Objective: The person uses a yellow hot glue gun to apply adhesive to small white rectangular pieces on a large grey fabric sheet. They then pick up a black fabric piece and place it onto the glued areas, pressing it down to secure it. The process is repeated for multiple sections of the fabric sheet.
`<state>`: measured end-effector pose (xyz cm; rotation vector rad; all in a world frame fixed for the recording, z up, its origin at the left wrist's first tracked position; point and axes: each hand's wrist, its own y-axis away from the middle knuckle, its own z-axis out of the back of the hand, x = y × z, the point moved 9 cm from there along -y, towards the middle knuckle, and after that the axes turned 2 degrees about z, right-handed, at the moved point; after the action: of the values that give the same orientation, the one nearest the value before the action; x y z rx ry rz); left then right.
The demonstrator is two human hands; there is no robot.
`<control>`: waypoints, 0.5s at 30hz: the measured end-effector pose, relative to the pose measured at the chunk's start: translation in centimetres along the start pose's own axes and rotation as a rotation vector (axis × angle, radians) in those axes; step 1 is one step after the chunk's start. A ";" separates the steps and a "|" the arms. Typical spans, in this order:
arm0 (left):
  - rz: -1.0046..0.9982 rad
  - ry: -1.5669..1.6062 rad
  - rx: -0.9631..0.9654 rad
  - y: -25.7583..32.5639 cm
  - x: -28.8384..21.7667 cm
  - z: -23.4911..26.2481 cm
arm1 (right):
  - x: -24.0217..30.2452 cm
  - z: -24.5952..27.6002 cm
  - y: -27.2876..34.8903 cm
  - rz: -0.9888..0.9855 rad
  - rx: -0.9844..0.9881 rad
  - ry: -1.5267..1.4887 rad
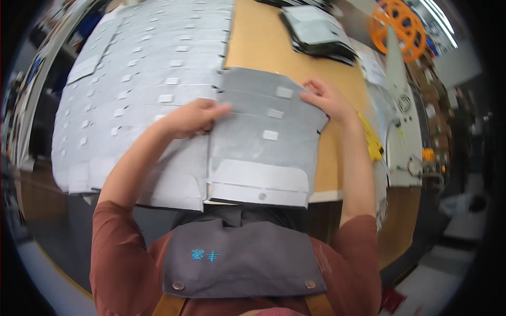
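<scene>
A grey fabric panel [247,124] lies in front of me near the table's front edge. Three small white rectangular patches run down it, and a white strip with a round grey dot crosses its near end. My left hand [196,118] is closed at the panel's left edge, its thumb on top and its other fingers curled, partly hidden. At the upper right edge, my right hand [329,100] pinches the same panel between thumb and fingers. Similar grey panels with white patches [176,80] spread in overlapping rows on the left.
The tan table [253,42] shows beyond the panel. A stack of dark-edged pieces [319,31] sits at the far right. Along the right stands a pale sewing machine [403,126] with an orange wheel [398,29] behind it. A yellow item [372,139] lies beside my right forearm.
</scene>
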<state>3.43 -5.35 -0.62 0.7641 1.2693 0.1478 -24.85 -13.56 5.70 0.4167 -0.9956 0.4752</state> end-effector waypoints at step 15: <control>-0.226 -0.377 -0.019 2.7 -0.6 -2.7 | -1.5 -2.1 9.1 -0.046 -0.323 0.099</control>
<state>1.61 -2.42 1.23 0.5935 0.9829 -0.1615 -29.12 -5.20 4.47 0.1251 -0.9444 0.2835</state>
